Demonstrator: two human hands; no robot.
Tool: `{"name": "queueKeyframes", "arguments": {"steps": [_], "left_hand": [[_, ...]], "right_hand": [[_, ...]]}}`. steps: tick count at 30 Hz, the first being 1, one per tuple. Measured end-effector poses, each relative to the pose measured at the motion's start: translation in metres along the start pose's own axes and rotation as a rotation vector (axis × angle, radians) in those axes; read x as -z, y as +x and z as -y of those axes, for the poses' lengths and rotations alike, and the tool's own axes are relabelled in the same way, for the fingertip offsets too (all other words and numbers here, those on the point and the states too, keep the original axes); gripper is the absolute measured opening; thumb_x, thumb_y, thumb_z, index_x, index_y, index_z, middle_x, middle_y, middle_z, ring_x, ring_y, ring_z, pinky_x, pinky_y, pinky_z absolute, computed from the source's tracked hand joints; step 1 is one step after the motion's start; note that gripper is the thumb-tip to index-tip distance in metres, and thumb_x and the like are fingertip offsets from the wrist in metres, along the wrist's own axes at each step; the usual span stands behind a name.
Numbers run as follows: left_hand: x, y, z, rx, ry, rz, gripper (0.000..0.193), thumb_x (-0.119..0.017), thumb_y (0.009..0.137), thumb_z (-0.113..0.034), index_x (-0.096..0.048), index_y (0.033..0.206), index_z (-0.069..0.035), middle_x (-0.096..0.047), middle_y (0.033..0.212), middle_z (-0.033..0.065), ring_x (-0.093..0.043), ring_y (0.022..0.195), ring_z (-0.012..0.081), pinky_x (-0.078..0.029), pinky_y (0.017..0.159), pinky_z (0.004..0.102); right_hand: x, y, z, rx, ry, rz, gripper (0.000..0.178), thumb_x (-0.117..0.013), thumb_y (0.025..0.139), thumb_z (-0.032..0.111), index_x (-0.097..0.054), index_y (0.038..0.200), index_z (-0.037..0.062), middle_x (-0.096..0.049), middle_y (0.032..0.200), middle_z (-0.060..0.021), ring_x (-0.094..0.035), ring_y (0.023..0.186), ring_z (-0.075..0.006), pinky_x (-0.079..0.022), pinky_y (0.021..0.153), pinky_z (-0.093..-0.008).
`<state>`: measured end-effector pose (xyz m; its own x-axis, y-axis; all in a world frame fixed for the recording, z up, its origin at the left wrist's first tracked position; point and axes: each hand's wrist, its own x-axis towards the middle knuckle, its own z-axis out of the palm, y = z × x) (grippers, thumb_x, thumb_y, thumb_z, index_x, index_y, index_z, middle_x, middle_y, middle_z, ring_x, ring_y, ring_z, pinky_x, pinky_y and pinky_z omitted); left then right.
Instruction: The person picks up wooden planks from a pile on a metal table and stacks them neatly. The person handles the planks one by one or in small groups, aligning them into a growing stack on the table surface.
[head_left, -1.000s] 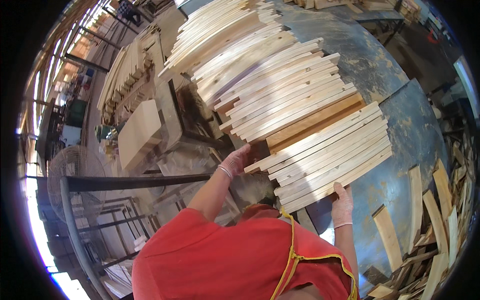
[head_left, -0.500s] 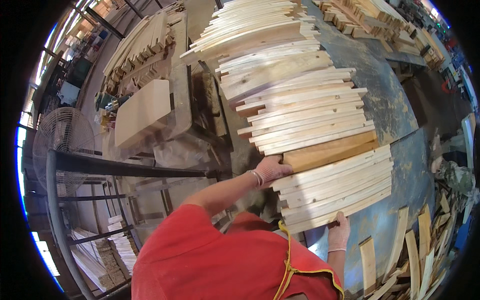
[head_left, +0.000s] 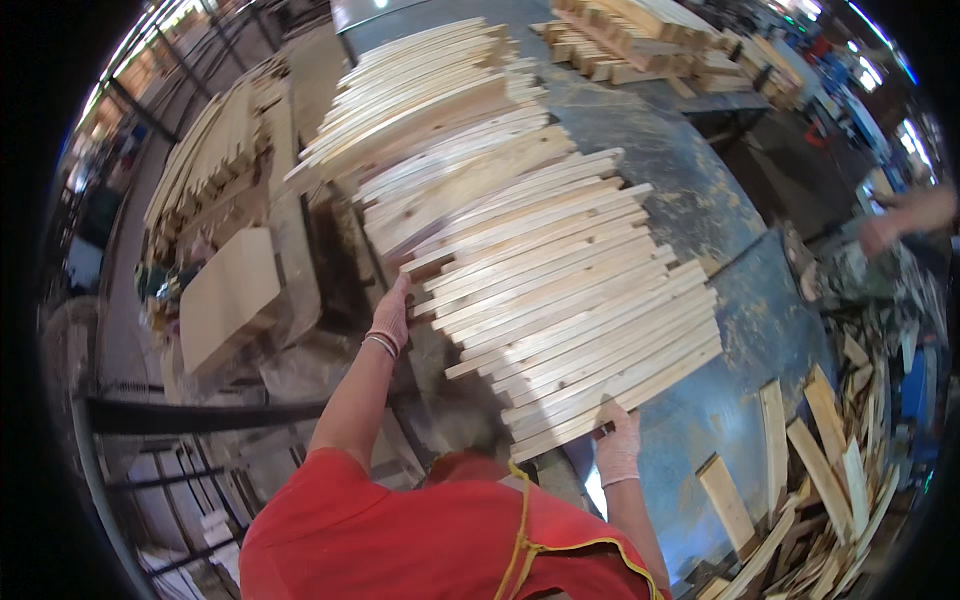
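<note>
A long row of pale wooden strips (head_left: 570, 300) lies side by side on the blue-grey metal table. My left hand (head_left: 388, 322), in a thin pale glove with a bracelet at the wrist, reaches to the strips' left ends. Its fingers are stretched out and touch those ends. At the near edge of the row, my right hand (head_left: 618, 448), also gloved, is closed on the nearest strips close to their right end. A small dark spot shows between its thumb and fingers; I cannot make out what it is. Farther up lie wider boards (head_left: 480, 180) and more strips.
Offcuts (head_left: 830, 480) are heaped at the lower right beside the metal table (head_left: 690, 430). Another person's hand (head_left: 905, 218) shows at the far right. Timber stacks (head_left: 640, 45) stand at the back. On my left are a metal rail (head_left: 200, 417) and a large block (head_left: 230, 300).
The near group of strips now lies against the farther ones, and the yellowish board face between them no longer shows. My left hand has moved farther along the left ends. The view has shifted.
</note>
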<state>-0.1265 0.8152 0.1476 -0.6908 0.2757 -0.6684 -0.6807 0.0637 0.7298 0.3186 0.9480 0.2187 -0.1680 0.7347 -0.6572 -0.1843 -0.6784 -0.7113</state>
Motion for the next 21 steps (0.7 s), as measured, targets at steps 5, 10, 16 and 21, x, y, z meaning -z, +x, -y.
{"name": "queueKeyframes", "arguments": {"steps": [5, 10, 16, 21], "left_hand": [[-0.029, -0.016, 0.007, 0.133, 0.076, 0.212, 0.033, -0.069, 0.099, -0.043, -0.071, 0.117, -0.015, -0.076, 0.106, 0.0038, -0.071, 0.087, 0.0233, -0.06, 0.081, 0.0461], [-0.019, -0.091, 0.048, 0.115, 0.294, 0.288, 0.034, -0.064, 0.096, -0.043, -0.072, 0.112, -0.014, -0.073, 0.09, 0.0033, -0.068, 0.081, 0.0219, -0.055, 0.071, 0.0384], [-0.015, -0.166, 0.12, -0.035, 0.985, 0.8, 0.045, -0.065, 0.102, -0.039, -0.063, 0.131, -0.004, -0.069, 0.114, 0.0076, -0.067, 0.101, 0.0183, -0.057, 0.086, 0.0331], [-0.121, -0.153, 0.089, -0.284, 1.252, 0.61, 0.056, -0.066, 0.099, -0.042, -0.064, 0.137, 0.0, -0.073, 0.123, 0.013, -0.066, 0.112, 0.0172, -0.052, 0.097, 0.0315]], "right_hand": [[-0.01, 0.003, -0.018, 0.122, 0.148, -0.053, 0.077, -0.078, 0.088, 0.013, -0.04, 0.155, 0.0171, -0.06, 0.131, -0.004, -0.059, 0.116, -0.0196, -0.052, 0.097, -0.0385], [0.05, 0.004, 0.018, 0.055, 0.149, 0.05, 0.059, -0.072, 0.1, 0.029, -0.051, 0.149, 0.0057, -0.064, 0.133, -0.0059, -0.062, 0.119, -0.0195, -0.051, 0.104, -0.0375], [0.136, 0.025, 0.095, 0.214, -0.01, 0.016, 0.057, -0.066, 0.099, 0.031, -0.052, 0.147, 0.0026, -0.066, 0.126, -0.0076, -0.064, 0.114, -0.0202, -0.052, 0.102, -0.037], [0.187, 0.037, 0.101, 0.169, -0.384, 0.068, 0.075, -0.073, 0.093, 0.021, -0.038, 0.155, -0.0026, -0.067, 0.13, -0.0139, -0.064, 0.117, -0.024, -0.052, 0.1, -0.0378]]}}
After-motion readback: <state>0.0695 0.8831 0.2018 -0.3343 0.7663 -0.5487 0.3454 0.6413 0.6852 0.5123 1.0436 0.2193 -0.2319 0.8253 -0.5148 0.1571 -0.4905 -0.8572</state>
